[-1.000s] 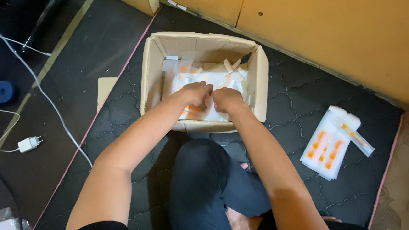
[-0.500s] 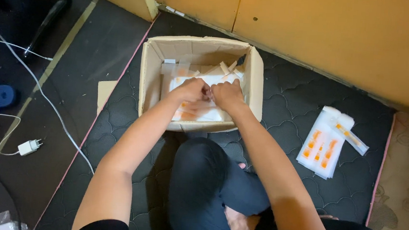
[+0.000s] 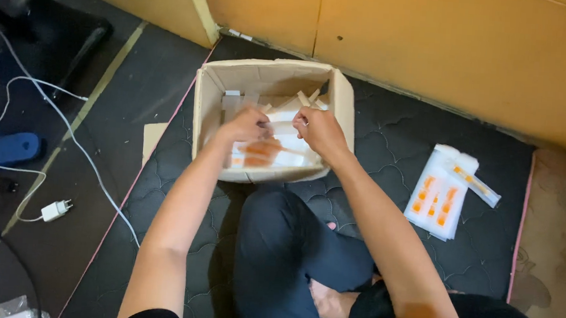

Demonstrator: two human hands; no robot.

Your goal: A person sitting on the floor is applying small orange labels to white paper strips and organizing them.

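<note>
We've got both hands down in the open brown cardboard box (image 3: 271,92), which sits on the dark quilted mat (image 3: 389,160) right in front of our crossed legs. Left hand (image 3: 247,124) is closed w/ fingers curled on the left end of a flat white packet w/ orange marks (image 3: 267,152); right hand (image 3: 321,132) pinches its upper right edge, fingers narrow. Packet sits low in the box, tilted a bit toward us, probably bc a two-hand grip keeps the floppy thing flat. More white strips & packets stand on edge at the back of the box, can't tell how many. Off to our right, well apart from the box, a small stack of similar white-and-orange packets (image 3: 438,200) lies flat on the mat. Far left: white cable w/ plug (image 3: 55,210) and a blue slipper (image 3: 8,148) on the dark floor.
</note>
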